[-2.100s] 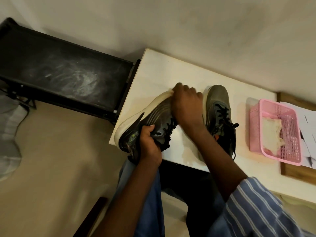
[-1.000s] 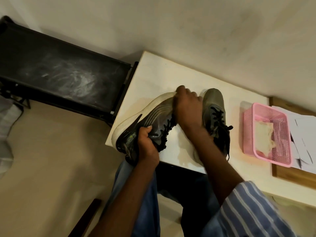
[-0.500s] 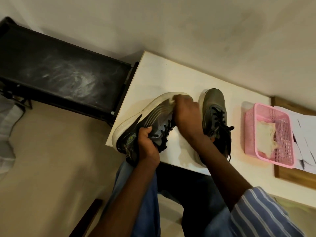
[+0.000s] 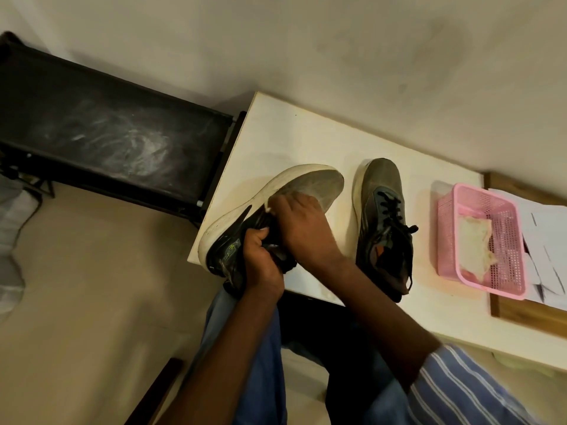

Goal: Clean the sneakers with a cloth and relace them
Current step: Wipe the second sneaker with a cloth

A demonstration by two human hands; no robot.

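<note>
A grey sneaker with a white sole [image 4: 310, 185] lies tilted on its side at the near left corner of the white table [image 4: 291, 133]. My left hand [image 4: 260, 259] grips its heel collar. My right hand [image 4: 302, 223] presses a small pale cloth [image 4: 269, 209] against the shoe's midfoot, with only a scrap of the cloth showing past the fingers. The second grey sneaker [image 4: 382, 216] stands upright to the right, laced with black laces.
A pink mesh basket [image 4: 481, 237] holding a crumpled cloth sits at the table's right end, beside white papers [image 4: 546, 237] on a wooden board. A dusty black bench [image 4: 107, 139] stands to the left against the wall.
My right hand has slid with the cloth from the sneaker's toe back toward its midfoot, uncovering the toe. My left hand keeps its grip on the heel.
</note>
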